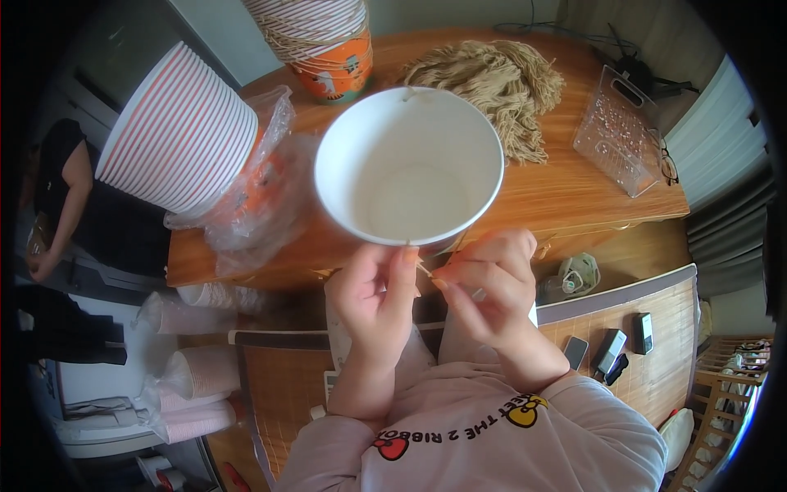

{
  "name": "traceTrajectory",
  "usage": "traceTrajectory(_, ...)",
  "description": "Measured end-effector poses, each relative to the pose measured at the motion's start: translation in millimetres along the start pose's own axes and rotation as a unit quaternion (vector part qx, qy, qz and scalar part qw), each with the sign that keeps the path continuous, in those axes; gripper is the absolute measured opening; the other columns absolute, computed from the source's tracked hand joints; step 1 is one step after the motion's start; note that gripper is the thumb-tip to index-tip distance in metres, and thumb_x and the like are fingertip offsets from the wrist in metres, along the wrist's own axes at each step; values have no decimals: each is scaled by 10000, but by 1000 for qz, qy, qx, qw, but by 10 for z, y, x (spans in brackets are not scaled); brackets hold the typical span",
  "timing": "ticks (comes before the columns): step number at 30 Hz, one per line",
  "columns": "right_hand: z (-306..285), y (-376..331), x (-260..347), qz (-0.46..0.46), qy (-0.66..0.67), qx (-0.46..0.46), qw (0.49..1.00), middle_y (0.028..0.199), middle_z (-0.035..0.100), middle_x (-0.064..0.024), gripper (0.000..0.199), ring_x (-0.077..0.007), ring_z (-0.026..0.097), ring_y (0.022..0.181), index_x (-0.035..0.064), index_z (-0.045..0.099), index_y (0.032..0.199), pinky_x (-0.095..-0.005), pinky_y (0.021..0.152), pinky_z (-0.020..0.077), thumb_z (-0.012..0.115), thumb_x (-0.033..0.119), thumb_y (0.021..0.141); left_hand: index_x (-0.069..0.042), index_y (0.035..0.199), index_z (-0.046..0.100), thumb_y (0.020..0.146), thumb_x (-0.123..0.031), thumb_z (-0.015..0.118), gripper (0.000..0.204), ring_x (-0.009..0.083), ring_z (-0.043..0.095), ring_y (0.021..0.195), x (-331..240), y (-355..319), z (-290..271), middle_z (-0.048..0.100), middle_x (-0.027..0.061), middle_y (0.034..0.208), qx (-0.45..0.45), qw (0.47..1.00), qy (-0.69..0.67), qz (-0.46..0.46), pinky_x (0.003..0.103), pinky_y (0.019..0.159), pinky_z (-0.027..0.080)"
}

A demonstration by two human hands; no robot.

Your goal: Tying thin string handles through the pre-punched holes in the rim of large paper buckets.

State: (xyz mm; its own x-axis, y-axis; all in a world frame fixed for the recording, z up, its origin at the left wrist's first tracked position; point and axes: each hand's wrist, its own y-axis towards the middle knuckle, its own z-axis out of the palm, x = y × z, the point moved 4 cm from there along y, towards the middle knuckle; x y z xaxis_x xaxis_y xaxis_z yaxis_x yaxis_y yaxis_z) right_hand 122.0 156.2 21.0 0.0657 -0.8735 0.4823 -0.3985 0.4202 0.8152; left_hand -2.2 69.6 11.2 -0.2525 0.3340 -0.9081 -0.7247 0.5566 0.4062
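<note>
A white paper bucket point(352, 152) stands at the table's near edge, its mouth tilted toward me. Against the near rim, my left hand point(369, 291) is closed, thumb and finger pinching a thin tan cord point(424, 270). Just right of it, my right hand point(492, 283) pinches the same cord between its fingertips. A knot of cord also shows at the bucket's far rim. Behind the bucket lies a loose heap of tan cords point(492, 78). Farther left stands a stack of orange printed buckets point(332, 70) with cords hanging around it.
A tall stack of white buckets point(184, 131) leans on the left in clear plastic wrap point(262, 217). To the right sit a clear plastic tray point(615, 135) and eyeglasses point(670, 166). Phones point(576, 353) lie on the bench. Another person point(74, 176) is at far left.
</note>
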Motion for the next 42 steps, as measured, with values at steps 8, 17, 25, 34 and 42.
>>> traceTrajectory(8,34,-8,-9,1,28,-8,1000,874,631,24,193,-171,546,794,139,691,826,-324,779,310,775,101,656,21,868,646,911,-64,668,98,17,514,553,13,18,-30,609,-14,661,-1,1000,1,9,171,501,367)
traceTrajectory(17,39,-39,-22,41,87,-40,995,903,682,41,307,-162,550,834,126,642,979,-327,806,305,739,23,706,-126,881,694,761,-125,756,135,187,558,626,-223,33,-189,600,-10,774,58,899,214,377,286,551,443)
traceTrajectory(25,-59,30,66,-32,56,12,998,903,670,53,386,-157,531,870,125,628,1043,-339,817,287,733,1,693,-191,895,778,568,-191,818,330,141,514,683,-371,103,-93,538,-62,843,122,817,316,467,274,584,415)
traceTrajectory(34,-86,117,73,-58,67,67,994,894,645,54,369,-143,560,902,141,647,1057,-345,808,303,733,41,712,-190,879,760,635,-173,746,245,133,490,727,-570,252,-203,547,-84,837,206,743,353,530,291,581,378)
traceTrajectory(42,-7,210,37,-94,152,70,981,915,658,41,401,-161,589,919,135,608,1111,-350,816,312,687,23,733,-212,864,691,725,-183,694,142,114,491,767,-761,301,-158,545,-86,869,280,640,433,570,274,607,391)
